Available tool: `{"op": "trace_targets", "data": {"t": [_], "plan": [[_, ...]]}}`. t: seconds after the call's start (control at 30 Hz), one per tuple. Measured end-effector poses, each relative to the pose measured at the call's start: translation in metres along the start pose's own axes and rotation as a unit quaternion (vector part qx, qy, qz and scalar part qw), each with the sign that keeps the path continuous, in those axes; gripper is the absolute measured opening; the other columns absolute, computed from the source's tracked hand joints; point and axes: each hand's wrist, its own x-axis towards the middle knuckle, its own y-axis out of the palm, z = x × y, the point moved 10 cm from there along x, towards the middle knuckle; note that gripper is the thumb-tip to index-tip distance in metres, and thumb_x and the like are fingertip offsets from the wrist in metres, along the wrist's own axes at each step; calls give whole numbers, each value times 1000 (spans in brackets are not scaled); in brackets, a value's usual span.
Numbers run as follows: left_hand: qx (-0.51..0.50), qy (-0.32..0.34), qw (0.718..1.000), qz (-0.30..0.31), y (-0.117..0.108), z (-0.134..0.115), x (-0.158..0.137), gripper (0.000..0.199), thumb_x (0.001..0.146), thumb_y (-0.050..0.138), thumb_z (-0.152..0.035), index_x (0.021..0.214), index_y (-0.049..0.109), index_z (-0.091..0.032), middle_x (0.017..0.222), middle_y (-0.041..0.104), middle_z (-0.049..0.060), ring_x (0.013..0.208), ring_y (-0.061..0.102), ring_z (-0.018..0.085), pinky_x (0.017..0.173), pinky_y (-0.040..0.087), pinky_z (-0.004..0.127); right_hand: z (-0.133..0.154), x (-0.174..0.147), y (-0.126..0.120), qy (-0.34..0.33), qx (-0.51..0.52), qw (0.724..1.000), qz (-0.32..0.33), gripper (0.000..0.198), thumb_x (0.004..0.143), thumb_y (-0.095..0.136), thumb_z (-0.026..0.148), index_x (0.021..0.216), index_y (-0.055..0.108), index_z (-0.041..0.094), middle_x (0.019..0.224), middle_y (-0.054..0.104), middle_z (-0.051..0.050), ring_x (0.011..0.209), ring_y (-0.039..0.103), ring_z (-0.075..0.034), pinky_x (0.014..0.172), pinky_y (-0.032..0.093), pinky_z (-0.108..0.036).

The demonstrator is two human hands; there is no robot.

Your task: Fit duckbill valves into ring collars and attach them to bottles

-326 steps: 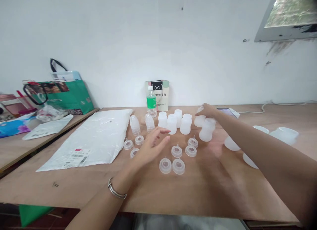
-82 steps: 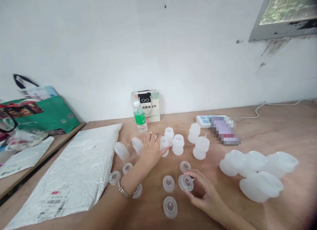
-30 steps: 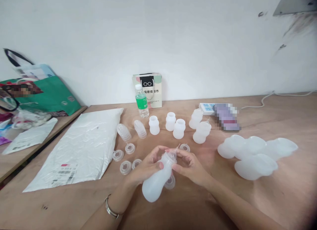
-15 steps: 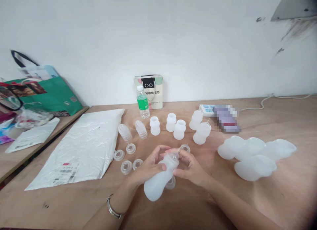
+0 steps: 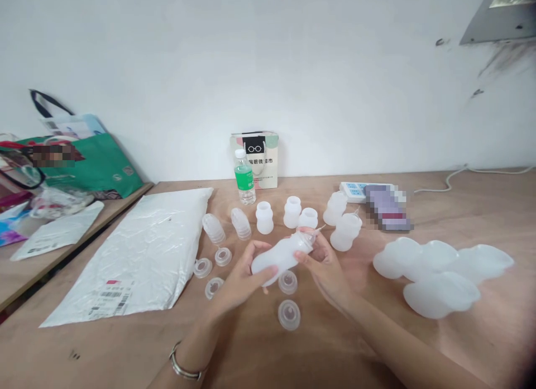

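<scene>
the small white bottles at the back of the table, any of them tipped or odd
Two ribbed pieces left of the upright bottles lean tilted rather than standing straight. The rest stand upright. The left hand and right hand hold one bottle sideways above the table. Nothing looks spilled or broken.

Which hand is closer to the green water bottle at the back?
Left. The left hand grips the white bottle almost straight in front of the green water bottle. The right hand pinches that bottle's tip, further off to the right.
</scene>
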Motion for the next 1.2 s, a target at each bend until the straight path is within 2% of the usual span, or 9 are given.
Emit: {"op": "trace_targets", "data": {"t": [0.13, 0.27, 0.43, 0.6, 0.73, 0.87, 1.0, 1.07, 1.2], "plan": [[-56, -6, 996, -66, -7, 8, 4, 28, 81, 52, -42, 94, 42, -18, 80, 55, 1, 62, 58, 11, 43, 45, 17, -5, 11, -7, -3, 9, 1000, -25, 27, 76, 63, 31, 102, 56, 26, 104, 61, -2, 95, 54, -15, 84, 43, -29], [-175, -77, 982, -8, 7, 24, 7, 30, 84, 46, -44, 94, 44, -15, 76, 59, 4, 55, 57, 10, 37, 39, 14, -9, 10, -12, 6, -4, 1000, -18, 29, 76, 63, 32, 104, 59, 25, 110, 60, -3, 100, 53, -17, 89, 41, -31], [-268, -170, 946, 69, 22, 40, 5, 45, 86, 36, -49, 101, 50, -9, 65, 60, 6, 42, 50, 7, 33, 33, 13, -8, 0, -3, 3, -16, 998, 57, 36, 79, 59, 31, 114, 54, 25, 117, 57, -5, 106, 52, -19, 92, 40, -35], [-114, -51, 992, -6, 2, 18, 5, 35, 80, 51, -46, 95, 47, -15, 69, 56, 1, 51, 53, 9, 39, 37, 15, -11, -2, -10, 4, -44, 999, 21, 32, 77, 62, 32, 106, 54, 23, 110, 59, -6, 100, 54, -18, 88, 43, -33], [23, 22, 997, -67, -8, 0, 2, 36, 73, 62, -37, 99, 45, -19, 82, 50, -1, 66, 50, 8, 53, 46, 18, -9, -4, -16, -14, -34, 999, -25, 35, 72, 66, 36, 101, 50, 26, 108, 59, -4, 98, 55, -18, 85, 45, -32], [25, 35, 991, -124, -23, -1, 3, 33, 76, 58, -38, 100, 43, -20, 86, 48, 0, 71, 48, 10, 55, 46, 18, -5, -7, -7, -24, 39, 999, 21, 45, 79, 55, 46, 119, 43, 28, 130, 47, -6, 122, 41, -20, 102, 32, -38], [-30, 57, 980, -186, -38, -3, 0, 34, 78, 55, -40, 101, 42, -19, 90, 51, 1, 72, 50, 11, 55, 45, 19, -9, -6, -16, -5, 57, 998, 2, 45, 85, 44, 47, 123, 41, 24, 104, 65, -8, 103, 58, -21, 101, 31, -45], [-51, 65, 981, -175, -36, -3, -1, 33, 78, 55, -41, 101, 43, -19, 89, 52, 2, 70, 51, 10, 53, 44, 18, -8, -6, -22, -11, 40, 999, -24, 39, 85, 44, 43, 119, 44, 25, 97, 67, -7, 96, 60, -21, 97, 36, -45], [-38, 35, 991, -123, -25, 1, 2, 33, 77, 58, -40, 98, 45, -18, 85, 53, 0, 65, 51, 9, 51, 43, 17, -10, -5, -14, 4, 46, 999, 2, 41, 82, 48, 43, 120, 44, 29, 128, 51, -5, 116, 48, -20, 97, 38, -40]]}}
